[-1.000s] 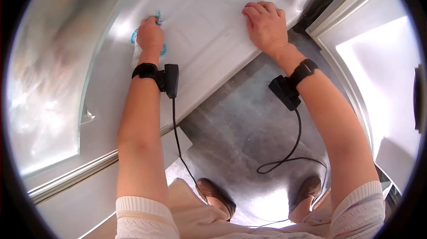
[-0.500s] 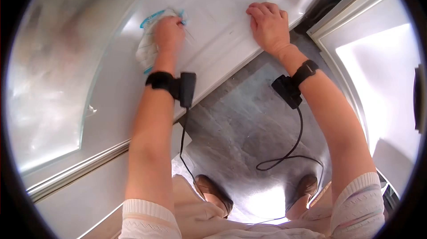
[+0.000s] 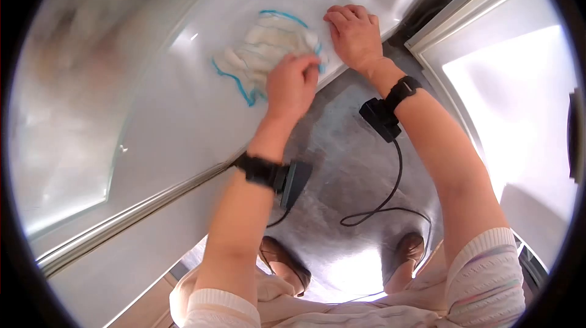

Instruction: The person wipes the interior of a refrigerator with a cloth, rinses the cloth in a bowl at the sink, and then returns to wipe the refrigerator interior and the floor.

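Note:
A white cloth [image 3: 262,44] with blue edging lies rumpled and partly spread on a smooth white surface [image 3: 171,96]. My left hand [image 3: 294,80] is closed at the cloth's near right side, with fingers and thumb drawn together on it; slight blur softens the fingertips. Close by on the right, my right hand [image 3: 357,35] rests on the same surface near its edge. Its fingers are curled in and nothing shows in them, though the undersides are hidden.
Curved clear glass [image 3: 67,163] stands at the left, and a metal-coloured rail [image 3: 134,215] runs along the surface's front edge. A white door-like panel [image 3: 488,96] is at the right. Black wrist devices trail a cable [image 3: 390,209] over the grey floor [image 3: 336,169], near my shoes.
My left hand has swept right and nearer to me, and the cloth has shifted right and spread wider. My right hand stays at about the same place on the surface; the view has shifted slightly.

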Tool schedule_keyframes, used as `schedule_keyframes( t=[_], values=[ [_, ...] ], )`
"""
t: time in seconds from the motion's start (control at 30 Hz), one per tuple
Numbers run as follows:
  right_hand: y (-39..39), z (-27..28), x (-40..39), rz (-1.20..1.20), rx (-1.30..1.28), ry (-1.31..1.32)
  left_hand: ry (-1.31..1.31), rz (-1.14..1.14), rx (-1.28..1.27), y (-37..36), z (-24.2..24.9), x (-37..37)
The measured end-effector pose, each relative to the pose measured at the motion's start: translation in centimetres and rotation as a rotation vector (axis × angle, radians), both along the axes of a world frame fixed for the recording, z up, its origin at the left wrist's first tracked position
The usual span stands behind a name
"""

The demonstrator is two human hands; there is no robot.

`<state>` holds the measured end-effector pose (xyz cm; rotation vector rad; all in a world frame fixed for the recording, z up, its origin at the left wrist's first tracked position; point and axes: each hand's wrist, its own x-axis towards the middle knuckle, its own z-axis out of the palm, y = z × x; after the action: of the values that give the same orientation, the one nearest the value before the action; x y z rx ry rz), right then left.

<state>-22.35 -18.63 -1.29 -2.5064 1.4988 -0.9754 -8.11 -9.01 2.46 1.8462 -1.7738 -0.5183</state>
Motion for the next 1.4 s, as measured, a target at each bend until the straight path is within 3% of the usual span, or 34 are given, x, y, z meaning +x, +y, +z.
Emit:
schedule_keyframes(
  t=[0.07,0.13,0.2,0.33,0.43,0.57,0.7,0.87,1.1,1.3,1.4],
  values=[
    [0.1,-0.2,0.1,0.024,0.004,-0.007,0.027,0.010,0.079,2.3,0.8,1.1],
    [0.0,-0.2,0.2,0.004,-0.014,-0.002,0.231,0.199,0.179,3.3,0.4,3.6],
    [0.0,-0.2,0.2,0.000,-0.017,0.003,-0.053,0.486,0.010,2.0,-1.6,7.7],
    [0.2,-0.1,0.2,-0.010,-0.023,0.007,-0.328,0.717,-0.249,-2.2,-3.7,13.9],
    [0.0,-0.3,0.2,-0.008,-0.030,0.010,-0.113,0.788,-0.257,-5.6,-3.8,16.3],
    [0.1,-0.3,0.2,-0.013,-0.061,0.008,-0.397,0.573,-0.170,-7.8,-2.2,15.1],
    [0.0,-0.4,0.2,-0.009,-0.049,0.012,-0.354,0.557,-0.121,-8.7,-1.2,15.5],
    [0.3,-0.2,0.1,-0.004,-0.040,0.021,-0.561,0.525,-0.102,-8.8,-0.7,15.3],
    [0.2,-0.1,0.3,0.001,-0.029,0.009,-0.566,0.294,-0.259,-7.5,-1.5,14.3],
    [0.3,-0.1,0.2,-0.001,-0.030,0.028,-0.522,0.250,-0.172,-8.2,-0.4,14.0],
    [0.3,-0.3,0.1,0.000,-0.018,0.005,-0.409,0.205,0.017,-7.0,-0.1,12.9]
  ],
)
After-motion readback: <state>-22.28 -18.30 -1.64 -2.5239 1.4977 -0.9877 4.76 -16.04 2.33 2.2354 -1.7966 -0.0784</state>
